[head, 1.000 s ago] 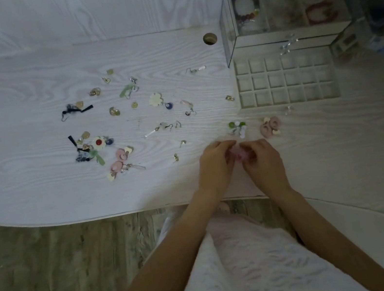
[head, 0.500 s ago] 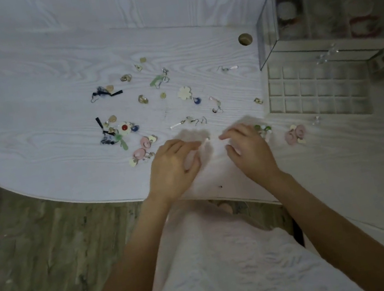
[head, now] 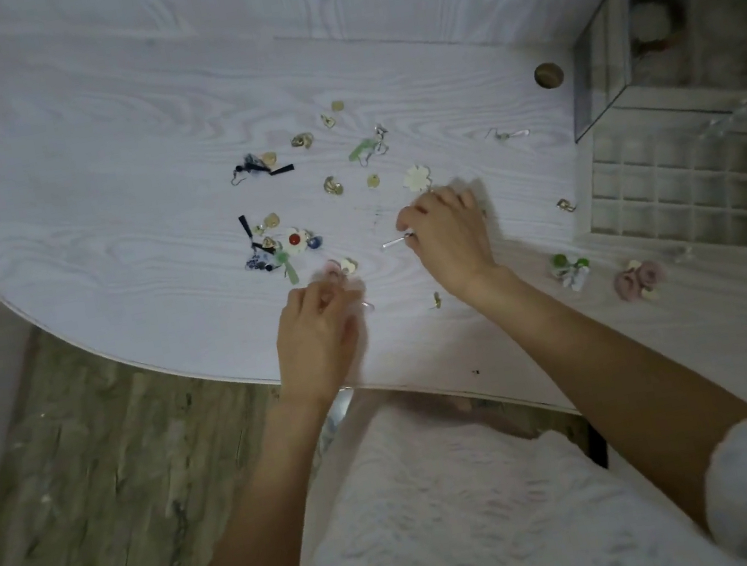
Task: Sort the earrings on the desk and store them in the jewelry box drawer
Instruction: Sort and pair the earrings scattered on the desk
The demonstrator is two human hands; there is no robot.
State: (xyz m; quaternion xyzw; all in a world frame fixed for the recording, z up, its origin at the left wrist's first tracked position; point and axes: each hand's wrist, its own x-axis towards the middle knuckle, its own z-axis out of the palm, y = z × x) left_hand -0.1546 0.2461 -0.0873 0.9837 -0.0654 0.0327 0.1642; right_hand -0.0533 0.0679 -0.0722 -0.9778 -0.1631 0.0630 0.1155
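Observation:
Several earrings lie scattered over the white desk (head: 101, 221). My right hand (head: 449, 242) rests on the desk, its thumb and forefinger pinched on one end of a thin white stick earring (head: 393, 243). A cream flower earring (head: 417, 178) lies just beyond it. My left hand (head: 318, 337) is blurred, with curled fingertips touching a pink flower earring (head: 335, 269) and its cream mate (head: 349, 265). I cannot see whether it grips them. The jewelry box drawer (head: 694, 186), a grid of small compartments, stands pulled out at the right below the glass jewelry box (head: 611, 56).
In front of the drawer lie a green-and-white pair (head: 570, 270) and a pink flower pair (head: 639, 279). A small gold earring (head: 565, 205) lies by the drawer's left side. A dark cluster with a red-centred flower (head: 294, 242) lies left. The desk's curved edge runs under my wrists.
Both hands have moved apart and leftward, away from the sorted pairs. The right hand reached forward onto the white stick earring and the left hand onto the pink flower earrings. The camera swung left.

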